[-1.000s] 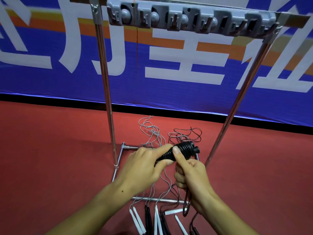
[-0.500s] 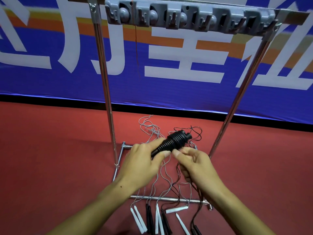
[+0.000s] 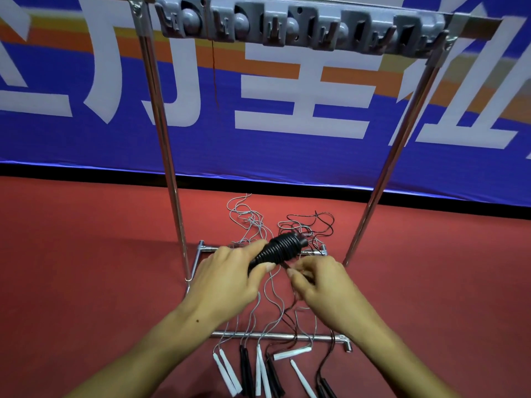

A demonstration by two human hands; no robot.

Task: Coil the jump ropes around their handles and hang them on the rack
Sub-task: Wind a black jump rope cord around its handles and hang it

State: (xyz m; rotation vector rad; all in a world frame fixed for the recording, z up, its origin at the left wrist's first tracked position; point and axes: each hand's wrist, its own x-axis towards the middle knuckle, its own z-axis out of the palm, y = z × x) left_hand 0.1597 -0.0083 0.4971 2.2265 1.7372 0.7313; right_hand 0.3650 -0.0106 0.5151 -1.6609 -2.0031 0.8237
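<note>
Two hands meet in front of the rack's lower frame (image 3: 275,336), and from where I sit I read them like this. My left hand (image 3: 227,280) is curled round the near end of a black coiled jump rope (image 3: 280,249), thumb on one side and fingers on the other, so the bundle is gripped and held off the floor, tilted up and away toward the rack. The rope is wound in tight black turns around its handles. My right hand (image 3: 324,285) sits just beside the bundle's lower end, fingertips pinched together on what looks like the thin loose end of the black rope; the strand is too fine for me to be sure. Above the bundle, at the top of the rack, the grey hook bar (image 3: 301,27) spans the two metal posts (image 3: 166,156), and nothing hangs from it that I can see. Below the bundle, on the red floor (image 3: 86,268), loose ropes (image 3: 250,222) in grey and black lie tangled across the rack's base, their white handles (image 3: 227,372) and black handles (image 3: 247,369) pointing toward me, nearer than the front bar. Behind the rack stands a blue banner (image 3: 287,145) with large white characters.
</note>
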